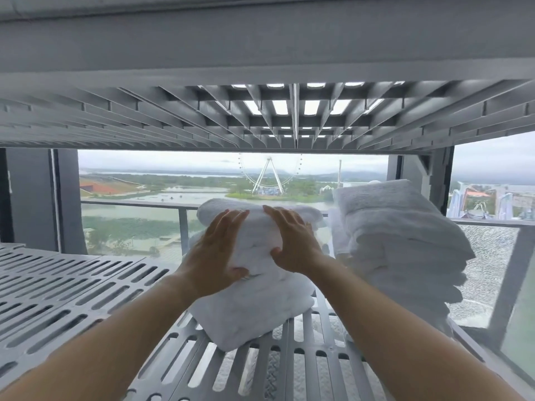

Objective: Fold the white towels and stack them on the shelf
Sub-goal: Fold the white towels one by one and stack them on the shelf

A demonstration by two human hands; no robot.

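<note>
A short stack of folded white towels (254, 308) sits on the grey slotted shelf (72, 290) in the middle of the head view. My left hand (215, 253) lies flat on the top towel's left side, fingers straight, thumb against its front fold. My right hand (292, 241) presses the same towel's right side with straight fingers. A taller pile of folded white towels (399, 244) stands just to the right, leaning a little to the right.
The ribbed underside of the upper shelf (260, 117) hangs close above the towels. A shelf post (440, 175) rises behind the tall pile. Behind the shelf, a window shows a balcony railing (139, 204) and a ferris wheel.
</note>
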